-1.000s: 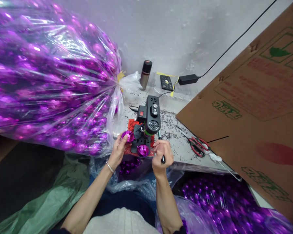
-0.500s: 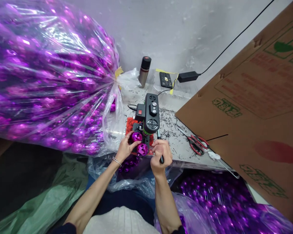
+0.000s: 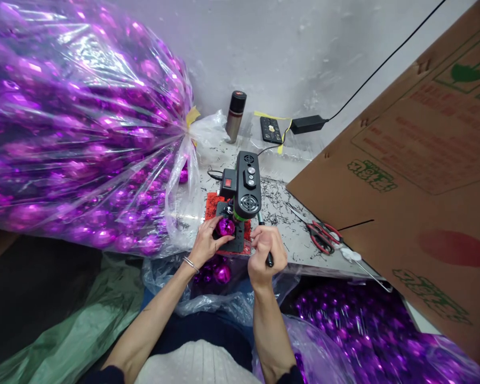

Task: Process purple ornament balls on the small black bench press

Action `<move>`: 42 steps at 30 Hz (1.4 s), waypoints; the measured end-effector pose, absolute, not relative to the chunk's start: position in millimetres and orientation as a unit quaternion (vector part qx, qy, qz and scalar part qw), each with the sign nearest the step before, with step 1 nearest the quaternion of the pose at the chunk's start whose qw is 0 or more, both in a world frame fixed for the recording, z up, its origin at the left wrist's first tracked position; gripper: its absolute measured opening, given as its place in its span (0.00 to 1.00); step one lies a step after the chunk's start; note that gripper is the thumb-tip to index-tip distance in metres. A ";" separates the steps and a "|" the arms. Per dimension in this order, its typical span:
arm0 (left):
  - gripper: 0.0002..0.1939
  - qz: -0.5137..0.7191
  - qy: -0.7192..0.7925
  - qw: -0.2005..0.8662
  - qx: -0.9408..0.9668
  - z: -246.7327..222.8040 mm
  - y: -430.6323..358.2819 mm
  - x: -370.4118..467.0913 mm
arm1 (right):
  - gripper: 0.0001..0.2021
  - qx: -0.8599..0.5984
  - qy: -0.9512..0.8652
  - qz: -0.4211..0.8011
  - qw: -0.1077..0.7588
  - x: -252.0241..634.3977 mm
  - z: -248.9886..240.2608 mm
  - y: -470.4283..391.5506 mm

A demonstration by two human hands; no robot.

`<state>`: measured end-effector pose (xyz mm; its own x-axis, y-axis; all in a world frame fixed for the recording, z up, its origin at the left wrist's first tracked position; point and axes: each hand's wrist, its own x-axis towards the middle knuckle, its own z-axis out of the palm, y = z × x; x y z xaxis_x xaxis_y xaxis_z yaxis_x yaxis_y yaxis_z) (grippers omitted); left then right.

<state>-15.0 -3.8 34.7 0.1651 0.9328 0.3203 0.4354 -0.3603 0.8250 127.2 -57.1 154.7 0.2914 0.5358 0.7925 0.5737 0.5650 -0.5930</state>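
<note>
My left hand (image 3: 205, 243) grips a shiny purple faceted ball (image 3: 226, 228) between thumb and fingers. The ball sits at the base of a small black bench drill press (image 3: 248, 184), close to its head; the tool tip is hidden. A fist formed by my right hand (image 3: 267, 250) wraps round the machine's black-tipped lever (image 3: 269, 260). Below the bench edge, another purple ball (image 3: 222, 274) rests among more balls in an open clear plastic bag (image 3: 208, 303).
A bulging clear bag of purple balls (image 3: 84, 133) fills the left. Red-handled scissors (image 3: 323, 237) lie before a large cardboard box (image 3: 416, 176). Behind the machine stand a dark bottle (image 3: 236, 116), a phone (image 3: 270, 129) and a power adapter (image 3: 307, 124). Black shavings litter the bench (image 3: 280, 213).
The front ball has dropped off the machine's base into the bag below. My left hand keeps hold of the other ball, and my right fist on the lever has shifted slightly right.
</note>
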 end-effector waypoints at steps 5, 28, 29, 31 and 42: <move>0.33 0.413 0.481 0.279 0.721 36.8 -3.8 -14.5 | 0.17 -0.478 -0.577 0.005 0.662 124.2 171.5 -52.9; 0.34 0.437 0.461 0.280 0.720 18.2 -0.5 3.6 | 0.15 -0.470 -0.593 -0.025 0.654 125.7 136.4 -60.0; 0.34 0.434 0.464 0.281 0.719 18.5 -0.7 3.6 | 0.15 -0.464 -0.595 -0.033 0.656 125.6 129.6 -58.8; 0.33 0.433 0.466 0.285 0.717 19.2 -1.0 3.4 | 0.15 -0.445 -0.598 -0.058 0.664 125.3 115.8 -55.3; 0.32 0.429 0.471 0.288 0.715 20.2 -2.2 4.3 | 0.18 -0.433 -0.575 -0.089 0.689 122.5 87.9 -49.6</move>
